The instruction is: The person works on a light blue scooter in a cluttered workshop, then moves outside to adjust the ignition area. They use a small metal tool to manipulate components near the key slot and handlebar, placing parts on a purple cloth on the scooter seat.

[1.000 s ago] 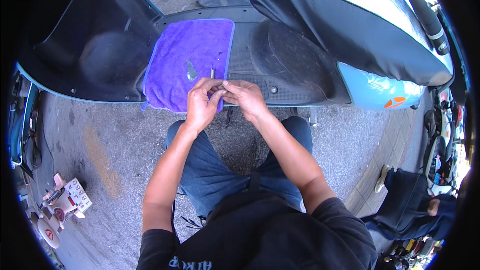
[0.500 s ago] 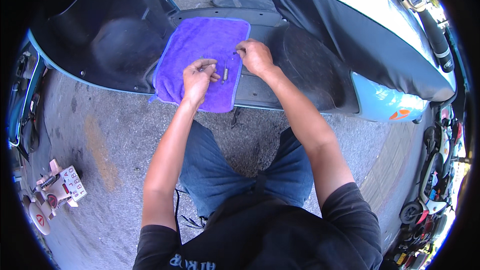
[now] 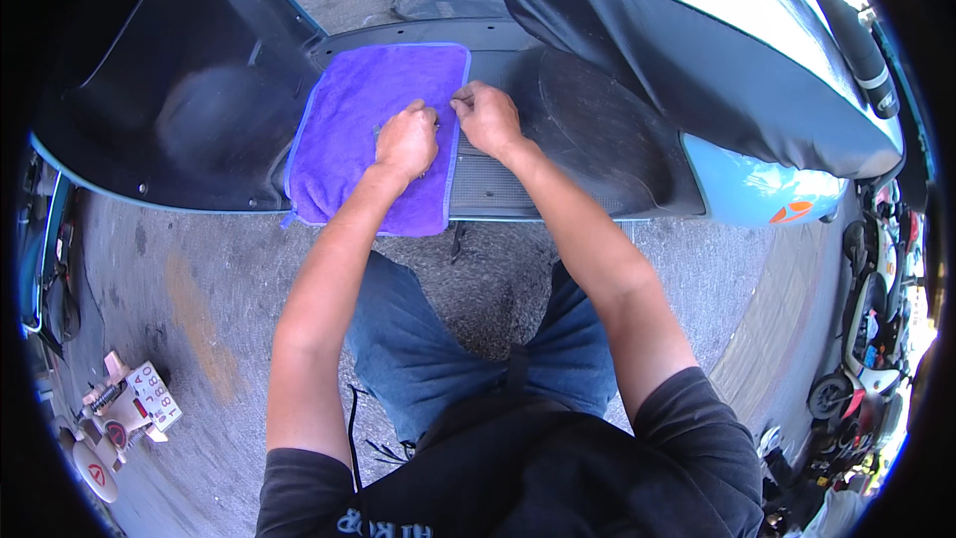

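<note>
A purple towel (image 3: 344,120) with a pale blue edge lies across the scooter's footboard (image 3: 498,177). Over its right half, my left hand (image 3: 407,142) is closed, knuckles up. Whatever its fingers hold is hidden, and the small metal spring-like part seen there earlier is out of sight. My right hand (image 3: 486,117) hovers by the towel's right edge, thumb and fingertips pinched together. What sits in that pinch is too small to name. The two hands are close but apart.
A black leg shield (image 3: 199,90) rises on the left. To the right are the black seat cover (image 3: 617,50) and a light blue body panel (image 3: 757,184). A pinkish vehicle part with a plate (image 3: 139,403) stands lower left; parked scooters (image 3: 856,379) line the right.
My left hand has moved toward my right hand and curled closed over where the spring-like part lay. My right hand stays pinched. The whole view has shifted a little.
</note>
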The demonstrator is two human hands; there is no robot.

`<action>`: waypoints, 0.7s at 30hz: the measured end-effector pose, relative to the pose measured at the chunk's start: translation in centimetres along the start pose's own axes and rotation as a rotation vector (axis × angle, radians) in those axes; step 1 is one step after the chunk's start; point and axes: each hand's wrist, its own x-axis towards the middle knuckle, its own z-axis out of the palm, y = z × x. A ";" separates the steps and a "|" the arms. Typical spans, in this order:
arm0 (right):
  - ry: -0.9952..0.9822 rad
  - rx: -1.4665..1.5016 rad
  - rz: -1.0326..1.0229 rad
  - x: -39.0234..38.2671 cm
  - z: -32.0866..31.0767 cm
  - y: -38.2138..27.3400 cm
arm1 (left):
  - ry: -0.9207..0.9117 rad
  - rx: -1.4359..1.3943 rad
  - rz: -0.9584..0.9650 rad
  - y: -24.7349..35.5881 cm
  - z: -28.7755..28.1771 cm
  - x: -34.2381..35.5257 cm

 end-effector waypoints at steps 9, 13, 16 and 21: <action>0.091 0.241 0.107 -4.4 -1.3 0.8 | -0.072 0.096 0.103 -0.3 0.0 0.8; 0.084 0.422 0.153 -5.4 -1.0 1.0 | -0.017 0.026 0.047 -0.4 -0.2 1.5; 0.038 0.517 0.224 -5.9 -1.2 1.1 | -0.083 -0.100 -0.133 -0.2 -0.9 2.6; 0.029 0.818 0.335 -7.9 -3.3 0.0 | -0.015 -0.726 -0.298 1.5 -5.1 1.7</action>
